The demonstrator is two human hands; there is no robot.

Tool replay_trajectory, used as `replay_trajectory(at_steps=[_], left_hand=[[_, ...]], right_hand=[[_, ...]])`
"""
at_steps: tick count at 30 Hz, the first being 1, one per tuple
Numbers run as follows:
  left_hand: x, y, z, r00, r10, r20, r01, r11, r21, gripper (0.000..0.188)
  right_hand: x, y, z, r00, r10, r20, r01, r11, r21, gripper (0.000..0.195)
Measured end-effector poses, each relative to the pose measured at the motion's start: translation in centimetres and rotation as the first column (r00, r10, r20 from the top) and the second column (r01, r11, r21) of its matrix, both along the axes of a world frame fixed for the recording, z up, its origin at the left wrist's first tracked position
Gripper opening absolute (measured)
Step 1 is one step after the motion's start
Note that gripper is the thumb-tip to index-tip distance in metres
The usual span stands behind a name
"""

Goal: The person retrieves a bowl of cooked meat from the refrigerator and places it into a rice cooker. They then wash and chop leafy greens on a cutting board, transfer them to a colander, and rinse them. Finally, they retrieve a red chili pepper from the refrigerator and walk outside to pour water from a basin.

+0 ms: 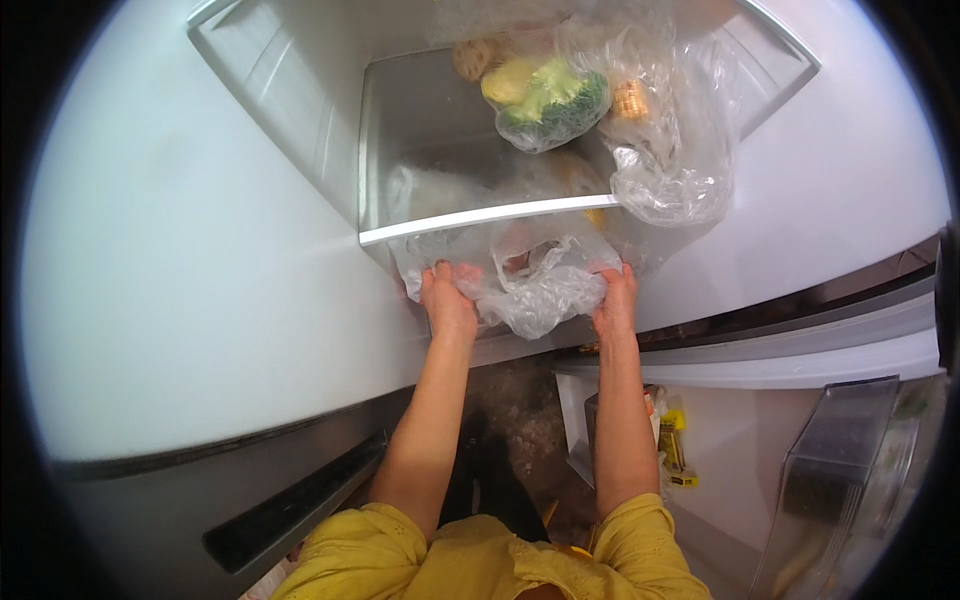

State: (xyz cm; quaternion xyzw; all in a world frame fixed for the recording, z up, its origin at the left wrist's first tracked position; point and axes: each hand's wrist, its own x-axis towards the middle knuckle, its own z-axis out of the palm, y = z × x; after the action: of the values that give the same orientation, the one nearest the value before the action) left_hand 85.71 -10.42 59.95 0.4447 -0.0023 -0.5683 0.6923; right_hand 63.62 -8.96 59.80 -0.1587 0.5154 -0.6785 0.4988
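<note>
My left hand (448,306) and my right hand (617,301) reach into an open refrigerator. Between them, below the front trim of a glass shelf (487,219), is a crumpled clear plastic bag (544,296). Each hand grips one side of this bag; some fingertips are hidden by the plastic. Something pinkish shows through it, too blurred to name. On the shelf above lies a broccoli head (559,94) in a clear bag. Another clear plastic bag (675,172), with a piece of corn (630,99) in it, droops over the shelf's right front.
A lotus root (472,58) lies at the back of the shelf. To the right, the opened refrigerator door (735,450) carries a clear door bin (840,427) and yellow packages (673,446). At lower left is a dark door with a recessed handle (292,506).
</note>
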Motion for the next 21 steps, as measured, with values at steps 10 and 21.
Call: replay_trajectory(at_steps=[10,21], left_hand=[[-0.1,-0.5,1.3,0.724,-0.073,0.686,0.137,0.990,-0.039,0.026],[-0.5,-1.1,2.2,0.617,-0.077,0.783,0.168,0.985,-0.036,0.033]], right_hand=[[-1.5,-0.7,3.0,0.914,0.131,0.384,-0.162,0.986,0.047,0.073],[-3.6,0.8,-0.8,0.967,0.009,0.253,-0.034,0.995,0.096,0.072]])
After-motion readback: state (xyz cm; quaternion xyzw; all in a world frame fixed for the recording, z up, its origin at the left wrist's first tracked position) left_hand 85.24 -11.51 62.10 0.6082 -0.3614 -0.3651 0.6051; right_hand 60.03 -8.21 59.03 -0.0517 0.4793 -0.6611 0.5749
